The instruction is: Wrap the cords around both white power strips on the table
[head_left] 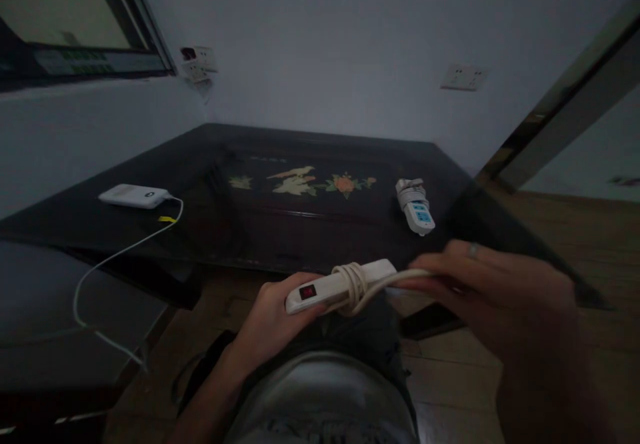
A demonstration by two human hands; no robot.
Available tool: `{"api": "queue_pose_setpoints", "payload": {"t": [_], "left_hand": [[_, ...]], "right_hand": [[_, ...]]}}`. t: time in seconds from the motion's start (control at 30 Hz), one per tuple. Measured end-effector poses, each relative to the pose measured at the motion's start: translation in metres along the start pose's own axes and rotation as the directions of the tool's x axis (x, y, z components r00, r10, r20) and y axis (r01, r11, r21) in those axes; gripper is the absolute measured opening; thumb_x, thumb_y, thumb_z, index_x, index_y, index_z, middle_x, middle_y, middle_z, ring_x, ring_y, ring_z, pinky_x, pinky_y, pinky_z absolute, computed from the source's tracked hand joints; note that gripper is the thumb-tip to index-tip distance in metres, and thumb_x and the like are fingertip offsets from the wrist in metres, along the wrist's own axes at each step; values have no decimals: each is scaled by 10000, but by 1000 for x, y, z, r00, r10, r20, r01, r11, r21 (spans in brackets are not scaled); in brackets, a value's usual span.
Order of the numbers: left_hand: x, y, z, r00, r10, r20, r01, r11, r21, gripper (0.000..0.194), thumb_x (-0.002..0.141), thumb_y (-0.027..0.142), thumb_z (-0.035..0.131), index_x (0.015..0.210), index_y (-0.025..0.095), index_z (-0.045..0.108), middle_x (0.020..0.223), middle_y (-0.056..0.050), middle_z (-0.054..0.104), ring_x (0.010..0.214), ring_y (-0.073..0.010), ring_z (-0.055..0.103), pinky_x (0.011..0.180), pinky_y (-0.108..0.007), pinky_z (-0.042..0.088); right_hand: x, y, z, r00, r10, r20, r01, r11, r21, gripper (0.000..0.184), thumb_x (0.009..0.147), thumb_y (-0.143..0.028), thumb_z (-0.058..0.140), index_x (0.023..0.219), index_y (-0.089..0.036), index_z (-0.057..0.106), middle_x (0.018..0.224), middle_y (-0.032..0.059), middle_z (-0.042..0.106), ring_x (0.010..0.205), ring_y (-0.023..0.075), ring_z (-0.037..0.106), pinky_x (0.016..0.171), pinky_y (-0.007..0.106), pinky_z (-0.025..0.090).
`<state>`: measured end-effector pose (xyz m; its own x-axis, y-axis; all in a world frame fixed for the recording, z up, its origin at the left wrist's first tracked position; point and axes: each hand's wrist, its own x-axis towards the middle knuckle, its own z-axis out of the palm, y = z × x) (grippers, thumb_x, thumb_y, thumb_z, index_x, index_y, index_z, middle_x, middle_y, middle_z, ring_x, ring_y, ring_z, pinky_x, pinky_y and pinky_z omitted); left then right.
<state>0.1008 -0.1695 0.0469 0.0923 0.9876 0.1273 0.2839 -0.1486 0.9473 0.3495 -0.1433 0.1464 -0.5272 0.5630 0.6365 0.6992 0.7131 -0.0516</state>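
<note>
My left hand [277,324] grips one end of a white power strip [325,291], close to its dark red switch. A pale cord [353,284] is wound several times around the strip's middle. From those coils the cord runs right into my right hand [485,284], whose fingers are closed on it; the cord's far end is hidden. Both hands are held over my lap, just in front of the dark table. On the table's right side lies a second white power strip [419,216] with blue sockets, its grey cord wrapped around one end.
The dark table [260,231] has a bird-and-flower picture on its top. At left, a white power bank [134,196] trails a white cable [117,254] over the front edge. Wall sockets [464,77] sit behind, and a window [85,17] is at upper left.
</note>
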Motion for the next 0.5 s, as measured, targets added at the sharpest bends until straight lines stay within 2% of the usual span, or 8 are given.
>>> {"api": "queue_pose_setpoints", "payload": {"t": [0.1, 0.2, 0.3, 0.37, 0.43, 0.5], "left_hand": [[-3, 10, -2, 989, 38, 145, -39, 999, 8, 259, 718, 240, 712, 976, 227, 732, 804, -22, 741, 647, -154, 651, 576, -200, 477], [-6, 17, -7, 956, 98, 277, -110, 994, 26, 271, 714, 224, 718, 982, 248, 738, 808, -26, 747, 646, -162, 663, 600, -218, 488], [-12, 16, -12, 943, 136, 303, -139, 990, -12, 335, 653, 211, 768, 982, 268, 744, 838, -52, 757, 673, -200, 688, 609, -249, 502], [-16, 12, -14, 934, 163, 317, -133, 984, -114, 360, 621, 204, 789, 974, 262, 751, 889, -90, 756, 730, -244, 704, 639, -288, 518], [-19, 7, -13, 926, 182, 332, -96, 961, -260, 350, 587, 214, 807, 933, 240, 766, 863, -119, 754, 740, -285, 707, 655, -335, 527], [-21, 5, -9, 936, 168, 309, -40, 924, -381, 321, 523, 239, 836, 839, 223, 781, 741, -116, 747, 661, -294, 696, 621, -357, 526]], "right_hand": [[24, 9, 5, 992, 49, 115, -66, 986, 154, 328, 854, -463, 583, 677, -206, 683, 566, -18, 601, 488, 86, 521, 490, 215, 353], [41, 17, 14, 952, 107, 287, -202, 925, 323, 349, 794, -482, 635, 616, -185, 668, 534, -25, 589, 482, 82, 508, 471, 204, 345], [47, 25, 15, 881, 114, 460, -350, 811, 469, 348, 781, -471, 638, 602, -174, 671, 510, -28, 581, 475, 85, 511, 445, 196, 351], [47, 29, 9, 843, 84, 531, -406, 747, 527, 315, 788, -446, 635, 628, -181, 691, 530, -24, 604, 494, 93, 535, 457, 195, 378], [47, 31, 1, 819, 40, 572, -421, 719, 553, 272, 794, -425, 636, 669, -196, 713, 577, -15, 642, 535, 107, 569, 487, 197, 410], [46, 30, -5, 797, -3, 605, -420, 716, 557, 256, 804, -418, 626, 700, -205, 723, 612, -9, 664, 568, 119, 592, 506, 198, 427]]}}
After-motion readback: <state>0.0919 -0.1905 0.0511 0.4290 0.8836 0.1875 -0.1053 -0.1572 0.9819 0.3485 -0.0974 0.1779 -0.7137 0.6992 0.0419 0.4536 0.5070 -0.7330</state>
